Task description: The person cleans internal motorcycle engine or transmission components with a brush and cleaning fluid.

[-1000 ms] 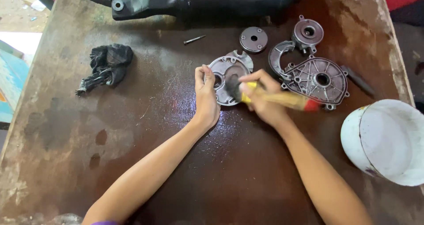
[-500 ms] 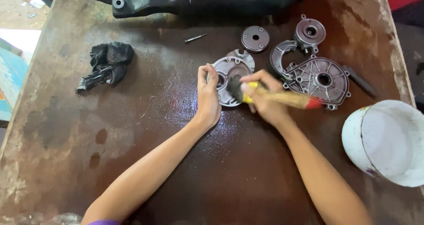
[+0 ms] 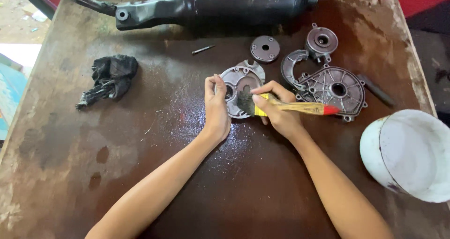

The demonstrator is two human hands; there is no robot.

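A round grey metal plate point(image 3: 236, 82) lies flat on the wet brown table point(image 3: 164, 164). My left hand point(image 3: 216, 108) grips its left edge with thumb and fingers. My right hand point(image 3: 277, 111) holds a paintbrush point(image 3: 295, 108) with a yellow handle and red tip. The dark bristles rest on the plate's middle. The handle points to the right, over the table.
A ribbed metal cover point(image 3: 333, 90), a curved shoe piece point(image 3: 289, 66), a small disc point(image 3: 265, 48) and a round hub point(image 3: 321, 41) lie behind. A black engine casing point(image 3: 220, 4) spans the far edge. A black rag point(image 3: 109, 77) sits left, a white bucket point(image 3: 408, 154) right, a pin point(image 3: 202, 49) nearby.
My left hand has shifted slightly on the plate's edge. The brush has moved a little across the plate. Other parts lie as before.
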